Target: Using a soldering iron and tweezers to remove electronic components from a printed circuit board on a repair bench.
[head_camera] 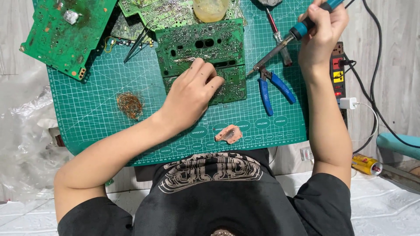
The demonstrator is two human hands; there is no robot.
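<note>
A pale wood-grain floor (pixel 393 52) carries a green gridded cutting mat (pixel 92 109). On the mat lie several green circuit boards (pixel 205 48), blue-handled pliers (pixel 273 87), tweezers (pixel 136 43), a tangle of copper wire (pixel 130 105) and a pinkish scrap (pixel 229 133). Beside the mat lie a power strip (pixel 338 72), crumpled clear plastic (pixel 24 126) and a yellow can (pixel 366 164).

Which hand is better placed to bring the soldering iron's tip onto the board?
Right. The right hand grips the soldering iron, tip beside the circuit board; the left hand lies flat on it.
</note>
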